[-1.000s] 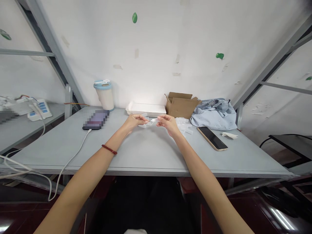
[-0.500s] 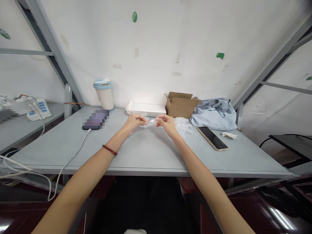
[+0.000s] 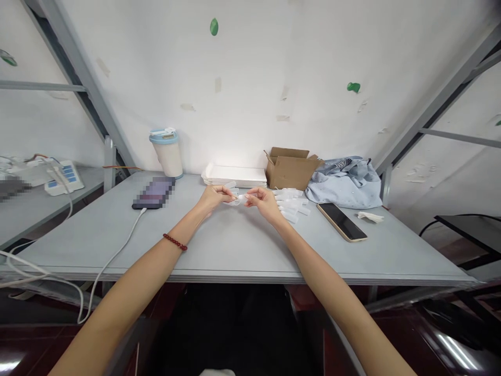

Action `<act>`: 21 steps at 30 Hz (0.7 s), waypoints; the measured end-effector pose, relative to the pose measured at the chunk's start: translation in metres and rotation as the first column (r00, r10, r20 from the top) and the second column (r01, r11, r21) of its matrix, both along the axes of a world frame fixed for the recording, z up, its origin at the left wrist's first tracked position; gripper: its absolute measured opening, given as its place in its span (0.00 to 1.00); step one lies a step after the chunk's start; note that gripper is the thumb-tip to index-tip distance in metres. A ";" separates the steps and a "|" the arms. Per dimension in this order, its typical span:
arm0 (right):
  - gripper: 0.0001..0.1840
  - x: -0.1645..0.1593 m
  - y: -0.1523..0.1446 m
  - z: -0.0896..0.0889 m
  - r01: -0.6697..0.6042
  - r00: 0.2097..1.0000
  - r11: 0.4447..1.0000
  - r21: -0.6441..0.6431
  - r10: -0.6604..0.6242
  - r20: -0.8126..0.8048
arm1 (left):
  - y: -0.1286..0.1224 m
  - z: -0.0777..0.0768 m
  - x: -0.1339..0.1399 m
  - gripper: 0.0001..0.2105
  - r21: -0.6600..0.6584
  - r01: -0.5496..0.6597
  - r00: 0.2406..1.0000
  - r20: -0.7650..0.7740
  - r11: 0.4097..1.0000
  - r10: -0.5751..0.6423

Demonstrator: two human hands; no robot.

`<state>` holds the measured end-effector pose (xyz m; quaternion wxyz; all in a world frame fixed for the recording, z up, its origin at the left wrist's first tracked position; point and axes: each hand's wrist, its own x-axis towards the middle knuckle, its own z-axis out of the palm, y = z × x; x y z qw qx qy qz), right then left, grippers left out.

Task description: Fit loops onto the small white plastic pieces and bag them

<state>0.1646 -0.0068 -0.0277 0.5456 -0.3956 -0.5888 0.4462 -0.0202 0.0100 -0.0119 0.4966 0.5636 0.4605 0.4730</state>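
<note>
Over the middle of the grey desk (image 3: pixel 235 245), my left hand (image 3: pixel 214 197) and my right hand (image 3: pixel 264 201) face each other in a fingertip pinch. Between them is a small translucent white plastic piece (image 3: pixel 241 199), gripped from both sides. Its exact kind is too small to make out, and my fingers cover its ends. Several similar translucent pieces (image 3: pixel 291 203) lie loosely heaped just right of my right hand. Behind my left hand, more clear plastic (image 3: pixel 230 184) shows in part.
Along the wall stand a lidded cup (image 3: pixel 168 154), a white flat stack (image 3: pixel 238 174), an open cardboard box (image 3: pixel 291 169) and a bundled light-blue cloth (image 3: pixel 346 185). A phone (image 3: pixel 341 222) and a crumpled tissue (image 3: pixel 370 216) lie right; a cabled phone (image 3: pixel 154 193) lies left.
My right hand has shifted slightly left, closer to my left hand, and the gap between the fingertips is smaller. My left hand stays nearly in place.
</note>
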 end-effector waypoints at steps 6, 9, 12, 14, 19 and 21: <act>0.16 0.000 0.000 0.000 -0.011 1.000 1.000 -0.014 0.011 0.017 | 0.001 -0.003 -0.001 0.10 0.012 0.040 0.999 -0.028 0.999 -0.039; 0.17 0.001 0.001 0.003 -0.020 1.000 1.000 -0.019 0.020 -0.003 | 0.003 -0.004 -0.003 0.11 0.010 0.078 0.997 -0.024 0.997 -0.078; 0.19 0.004 0.001 0.008 -0.034 0.999 0.999 -0.025 0.033 -0.040 | 0.005 0.000 -0.005 0.13 -0.012 0.124 0.992 0.009 0.992 -0.124; 0.21 0.006 0.001 0.010 -0.034 0.998 0.999 -0.029 0.033 -0.056 | 0.005 0.003 -0.006 0.17 -0.042 0.150 0.988 0.044 0.988 -0.148; 0.21 0.008 0.002 0.012 -0.034 0.998 0.999 -0.041 0.032 -0.060 | 0.004 0.008 -0.007 0.17 -0.128 0.164 0.986 0.032 0.978 -0.161; 0.21 0.008 0.002 0.011 -0.042 0.997 0.998 -0.045 0.039 -0.068 | 0.004 0.006 -0.006 0.16 -0.133 0.190 0.981 -0.016 0.973 -0.194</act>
